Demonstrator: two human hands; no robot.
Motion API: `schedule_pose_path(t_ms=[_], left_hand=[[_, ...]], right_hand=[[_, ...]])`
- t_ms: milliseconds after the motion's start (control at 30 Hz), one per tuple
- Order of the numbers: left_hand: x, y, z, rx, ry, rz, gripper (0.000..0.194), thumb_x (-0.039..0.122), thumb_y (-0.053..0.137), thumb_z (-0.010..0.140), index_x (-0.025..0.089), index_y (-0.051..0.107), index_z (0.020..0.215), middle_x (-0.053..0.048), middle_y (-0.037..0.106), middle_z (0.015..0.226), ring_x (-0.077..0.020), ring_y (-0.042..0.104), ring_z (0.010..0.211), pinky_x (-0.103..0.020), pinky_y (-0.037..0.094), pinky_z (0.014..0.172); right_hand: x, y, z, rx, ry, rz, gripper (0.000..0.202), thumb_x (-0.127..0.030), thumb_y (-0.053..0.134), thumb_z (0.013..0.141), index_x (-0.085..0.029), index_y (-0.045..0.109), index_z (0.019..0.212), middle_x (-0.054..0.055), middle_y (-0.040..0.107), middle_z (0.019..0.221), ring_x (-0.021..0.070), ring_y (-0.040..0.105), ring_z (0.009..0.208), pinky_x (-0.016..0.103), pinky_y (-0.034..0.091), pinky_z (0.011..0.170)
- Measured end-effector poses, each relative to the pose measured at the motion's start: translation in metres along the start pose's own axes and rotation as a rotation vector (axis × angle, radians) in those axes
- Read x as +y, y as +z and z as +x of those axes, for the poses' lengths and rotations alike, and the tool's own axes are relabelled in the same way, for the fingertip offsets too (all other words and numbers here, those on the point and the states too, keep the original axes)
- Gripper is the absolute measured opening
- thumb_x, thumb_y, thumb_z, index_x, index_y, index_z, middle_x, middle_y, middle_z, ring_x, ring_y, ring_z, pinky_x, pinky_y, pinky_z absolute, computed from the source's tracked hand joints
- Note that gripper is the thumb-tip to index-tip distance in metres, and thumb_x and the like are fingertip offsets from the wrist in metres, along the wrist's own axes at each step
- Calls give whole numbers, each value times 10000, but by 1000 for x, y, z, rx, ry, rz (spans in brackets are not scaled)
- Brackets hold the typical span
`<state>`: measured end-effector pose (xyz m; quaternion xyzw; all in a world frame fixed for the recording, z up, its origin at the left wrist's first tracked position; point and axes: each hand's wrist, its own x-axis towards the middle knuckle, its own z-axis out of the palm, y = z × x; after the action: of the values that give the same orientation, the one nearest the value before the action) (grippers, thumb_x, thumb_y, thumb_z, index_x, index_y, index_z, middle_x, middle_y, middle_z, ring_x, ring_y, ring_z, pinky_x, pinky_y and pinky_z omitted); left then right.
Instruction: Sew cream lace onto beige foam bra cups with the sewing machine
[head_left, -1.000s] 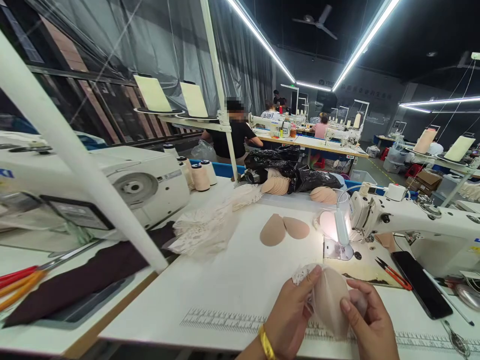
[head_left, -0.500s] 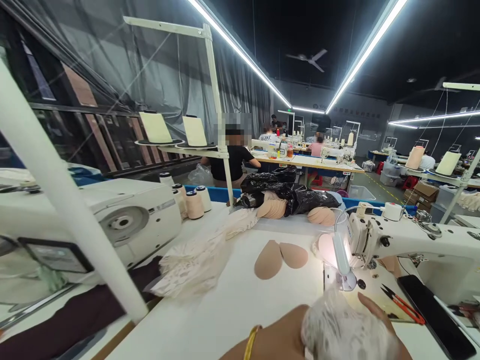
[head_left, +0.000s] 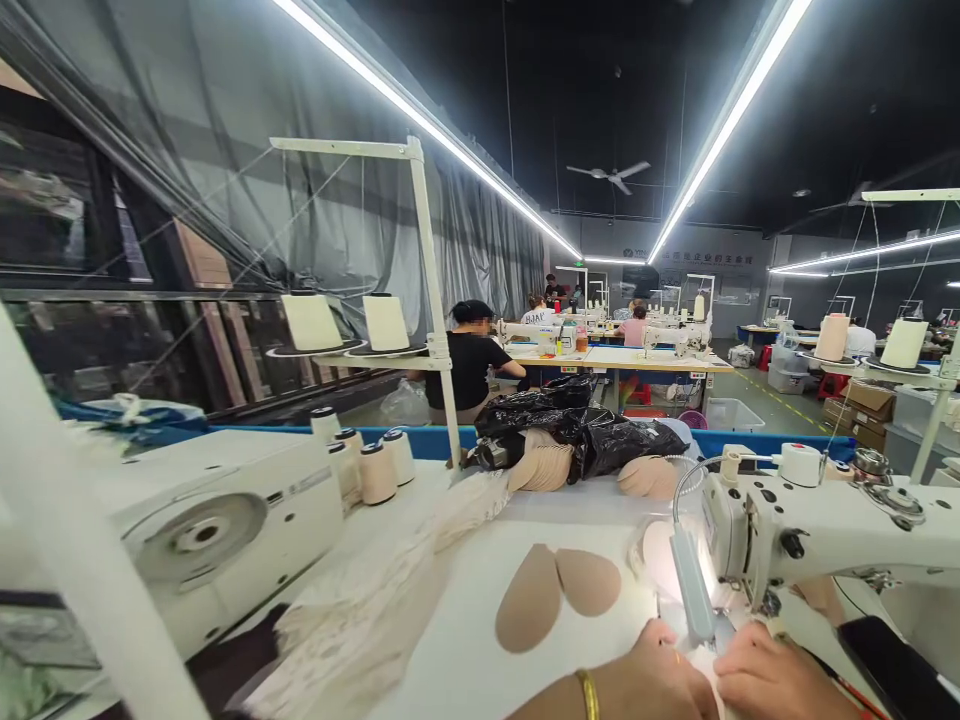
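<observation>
My left hand [head_left: 660,670], with a gold bangle at its wrist, is by the needle area of the white sewing machine [head_left: 847,530]. My right hand [head_left: 772,675] lies close beside it, fingers bent and pressed down. A strip of pale fabric [head_left: 706,668] shows between the hands, and both sets of fingers are closed on it; most of it is hidden beneath them. A lit lamp [head_left: 691,585] hangs just above. Two beige bra cups [head_left: 529,600] lie flat on the table to the left of my hands.
White lace [head_left: 360,610] spreads across the table's left side. Stacked beige cups [head_left: 540,462] and black plastic bags [head_left: 585,420] lie at the back. Thread cones [head_left: 377,475] stand by another machine [head_left: 217,530]. A phone [head_left: 900,660] rests at right. A person in black [head_left: 469,360] sits beyond.
Both hands have moved up and forward to the machine's needle area. The bunched whitish lace they held is mostly hidden now. The view has tilted upward.
</observation>
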<state>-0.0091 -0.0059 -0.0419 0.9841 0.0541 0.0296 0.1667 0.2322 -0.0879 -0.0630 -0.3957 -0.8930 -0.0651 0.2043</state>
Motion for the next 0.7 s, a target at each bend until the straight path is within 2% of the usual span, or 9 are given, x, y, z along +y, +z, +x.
schedule_pose_path(t_ms=[67, 133, 233, 300, 367, 467, 567, 700], left_hand=[[-2, 3, 1, -8, -4, -5, 195, 341, 607, 1034, 221, 689, 1164, -79, 688, 1210, -201, 677, 998, -382, 602, 884], [-3, 3, 1, 1, -10, -3, 152, 319, 615, 1029, 223, 708, 1100, -58, 718, 1109, -191, 685, 925, -365, 608, 844], [1, -3, -1, 14, -8, 2, 210, 360, 599, 1037, 213, 688, 1159, -75, 693, 1184, -202, 679, 978, -377, 605, 867], [7, -8, -2, 21, 5, -9, 176, 337, 619, 1019, 213, 696, 1117, -69, 691, 1192, -201, 670, 987, -384, 580, 897], [16, -13, -3, 33, 25, -49, 40, 211, 703, 909, 220, 723, 942, -25, 732, 1101, -204, 674, 948, -401, 522, 937], [33, -22, -2, 55, 9, -116, 189, 43, 730, 673, 208, 726, 766, 12, 761, 1048, -213, 685, 902, -456, 405, 998], [44, -33, -3, 66, -27, -119, 266, -8, 676, 618, 213, 736, 754, 12, 761, 1055, -204, 685, 871, -464, 361, 998], [49, -41, -4, 88, -6, -122, 278, -20, 652, 593, 208, 719, 738, 4, 761, 1048, -192, 667, 844, -409, 383, 943]], right_hand=[[1, -5, -2, -84, -8, 47, 74, -208, 642, 1001, -259, 666, 1050, -12, 770, 1097, 188, 686, 1006, 238, 521, 817], [2, -8, -1, -102, 18, 83, 105, -189, 629, 1000, -264, 664, 1064, -5, 767, 1120, 192, 681, 1028, 232, 520, 813], [1, -6, 1, -91, 35, 118, 161, -160, 598, 999, -271, 663, 1097, 8, 768, 1131, 190, 680, 1018, 231, 519, 799], [-2, -6, 0, -56, 47, 128, 176, -138, 589, 986, -262, 670, 1081, 18, 772, 1100, 196, 683, 978, 251, 520, 797], [-8, -10, -1, -1, 71, 136, 209, -112, 555, 986, -251, 677, 1085, 30, 770, 1063, 204, 680, 964, 283, 520, 822], [-17, -21, -3, 50, 129, 160, 305, -71, 477, 998, -250, 685, 1133, 41, 766, 1050, 211, 669, 983, 320, 506, 846], [-20, -31, -2, 17, 168, 157, 320, -66, 469, 1000, -253, 716, 1078, 42, 766, 1014, 208, 662, 953, 319, 496, 802], [-18, -38, -1, -13, 176, 115, 314, -74, 476, 1008, -254, 727, 1066, 35, 764, 1024, 191, 656, 918, 312, 506, 829]])
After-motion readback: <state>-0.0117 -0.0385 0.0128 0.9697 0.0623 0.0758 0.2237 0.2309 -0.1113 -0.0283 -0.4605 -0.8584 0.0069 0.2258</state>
